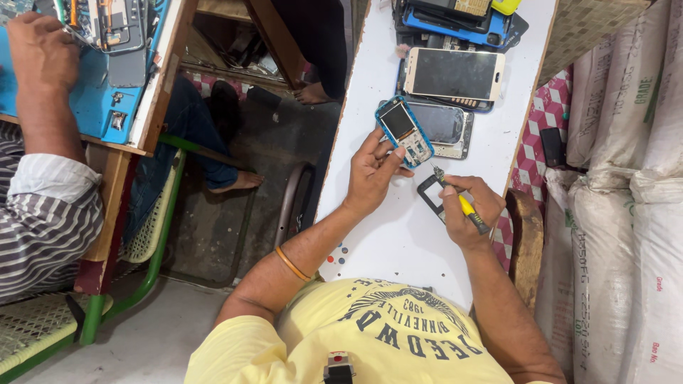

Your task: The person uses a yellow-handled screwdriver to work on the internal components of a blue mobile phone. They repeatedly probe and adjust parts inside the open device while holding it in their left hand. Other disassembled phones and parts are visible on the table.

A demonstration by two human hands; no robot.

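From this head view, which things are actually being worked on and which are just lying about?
In hand:
- left hand holding the small blue keypad phone body
- right hand gripping the yellow-handled screwdriver
- black phone frame under the right hand

Lying about:
- white-framed smartphone
- dark smartphone with silver frame
- stack of blue and black phone parts
- white sacks

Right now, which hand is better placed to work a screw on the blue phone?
Right, probably. The right hand already grips the screwdriver, tip near the blue phone. The left hand is busy holding that phone.
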